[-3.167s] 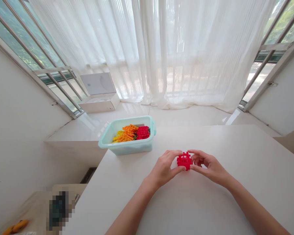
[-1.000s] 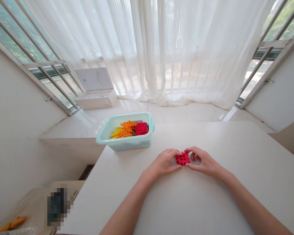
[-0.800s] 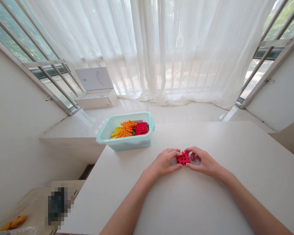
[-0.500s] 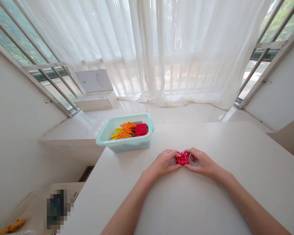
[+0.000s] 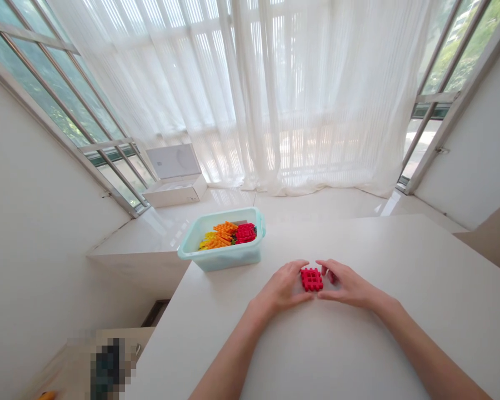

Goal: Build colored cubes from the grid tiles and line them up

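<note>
A red square interlocking toy piece (image 5: 312, 272) with notched edges and a window-like grid lies on the white table between my hands. Whether it is one piece or a few stacked I cannot tell. My left hand (image 5: 284, 286) curves around its left side, thumb and fingers apart. On the other side my right hand (image 5: 346, 284) is likewise open, its fingertips just off the piece. Farther off to the left stands a light-blue plastic basket (image 5: 229, 256) holding yellow, orange and red pieces (image 5: 246, 233) of the same sort.
The white table (image 5: 358, 355) stretches under both forearms, against a tiled ledge (image 5: 287, 208). On that ledge sits a white box (image 5: 177, 191) with its lid up. Behind hangs a sheer white curtain (image 5: 316, 111), with barred windows on both sides. A blurred patch (image 5: 108, 366) is at lower left.
My fingers have come off the red piece and spread apart; it now rests between my hands. The whole view has tilted, shifting everything a little lower.
</note>
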Demonstrator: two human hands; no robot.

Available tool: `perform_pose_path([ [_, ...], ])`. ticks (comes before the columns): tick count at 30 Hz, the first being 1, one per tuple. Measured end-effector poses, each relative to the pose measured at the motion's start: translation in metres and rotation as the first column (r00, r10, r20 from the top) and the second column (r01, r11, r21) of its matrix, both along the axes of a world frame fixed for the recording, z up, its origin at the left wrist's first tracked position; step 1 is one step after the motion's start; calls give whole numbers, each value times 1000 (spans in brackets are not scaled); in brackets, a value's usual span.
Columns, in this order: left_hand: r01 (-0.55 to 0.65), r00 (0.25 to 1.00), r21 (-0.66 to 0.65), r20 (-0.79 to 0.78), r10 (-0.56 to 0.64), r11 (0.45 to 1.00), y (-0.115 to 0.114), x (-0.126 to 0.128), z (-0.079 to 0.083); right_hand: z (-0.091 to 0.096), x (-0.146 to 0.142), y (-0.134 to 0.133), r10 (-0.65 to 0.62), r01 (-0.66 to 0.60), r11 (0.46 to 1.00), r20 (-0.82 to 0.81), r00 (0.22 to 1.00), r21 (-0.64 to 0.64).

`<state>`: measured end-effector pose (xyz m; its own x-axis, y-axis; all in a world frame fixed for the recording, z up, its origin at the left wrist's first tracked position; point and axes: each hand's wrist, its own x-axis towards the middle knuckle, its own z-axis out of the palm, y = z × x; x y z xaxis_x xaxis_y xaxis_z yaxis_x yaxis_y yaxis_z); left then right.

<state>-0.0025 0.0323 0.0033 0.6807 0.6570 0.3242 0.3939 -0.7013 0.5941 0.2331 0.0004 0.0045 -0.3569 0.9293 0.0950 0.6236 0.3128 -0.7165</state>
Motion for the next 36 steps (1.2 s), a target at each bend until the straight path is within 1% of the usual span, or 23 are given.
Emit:
perform_pose_path([
  [2, -38, 996, 26, 84, 36, 999, -2, -5, 9, -3, 3, 2, -41, 38, 999, -87, 995, -34],
  [4, -131, 976, 87, 187, 113, 988, -1, -15, 26, -6, 5, 4, -84, 75, 996, -171, 982, -55],
  [5, -202, 959, 128, 227, 169, 971, 2, -22, 37, -7, 5, 5, -104, 94, 994, -199, 975, -61],
  [7, -358, 922, 223, 239, 305, 907, 14, -37, 62, -8, 4, 7, -140, 130, 990, -223, 965, -60],
  [8, -427, 902, 265, 196, 385, 865, 24, -45, 74, -8, 3, 7, -156, 148, 988, -225, 962, -54],
  [9, -480, 876, 305, 121, 467, 822, 35, -52, 85, -8, 2, 8, -171, 165, 985, -224, 959, -44],
  [10, -523, 834, 333, 11, 552, 784, 47, -59, 95, -7, 1, 8, -184, 181, 983, -226, 957, -32],
  [11, -541, 780, 350, -132, 612, 765, 60, -65, 103, -7, -1, 8, -196, 196, 980, -230, 953, -20],
  [12, -533, 722, 354, -282, 631, 768, 73, -70, 109, -7, -2, 8, -205, 209, 978, -237, 950, -9],
  [13, -527, 693, 346, -354, 628, 776, 85, -74, 113, -7, -4, 8, -209, 217, 976, -245, 947, 3],
  [15, -513, 650, 327, -456, 607, 794, 106, -79, 116, -8, -6, 8, -210, 223, 974, -259, 943, 24],
  [18, -479, 615, 304, -553, 562, 824, 123, -81, 114, -9, -6, 9, -203, 221, 974, -259, 944, 43],
  [20, -452, 603, 309, -586, 541, 837, 128, -81, 112, -10, -6, 9, -204, 224, 973, -258, 944, 52],
  [22, -436, 591, 335, -594, 546, 835, 130, -80, 113, -9, -6, 10, -203, 226, 972, -256, 945, 62],
  [24, -435, 576, 375, -583, 573, 819, 129, -81, 114, -9, -6, 10, -200, 223, 972, -253, 947, 67],
  [27, -454, 556, 446, -534, 637, 771, 123, -86, 119, -8, -7, 10, -207, 232, 970, -256, 944, 74],
  [29, -494, 562, 501, -439, 701, 710, 113, -89, 121, -6, -7, 9, -220, 249, 965, -269, 938, 79],
  [31, -564, 620, 541, -221, 753, 624, 98, -86, 120, -3, -7, 8, -240, 275, 958, -295, 925, 81],
  [32, -595, 668, 545, -73, 741, 591, 88, -82, 117, -2, -7, 7, -252, 289, 954, -313, 916, 77],
  [33, -602, 725, 546, 69, 685, 582, 77, -75, 112, 0, -8, 6, -262, 299, 952, -334, 905, 65],
  [34, -569, 792, 556, 175, 584, 605, 65, -66, 106, 1, -8, 5, -268, 303, 952, -358, 894, 43],
  [35, -489, 862, 585, 211, 461, 646, 52, -56, 98, 3, -9, 5, -266, 294, 956, -388, 882, 13],
  [36, -398, 915, 627, 220, 338, 670, 40, -45, 89, 4, -9, 4, -252, 267, 963, -424, 870, -25],
])
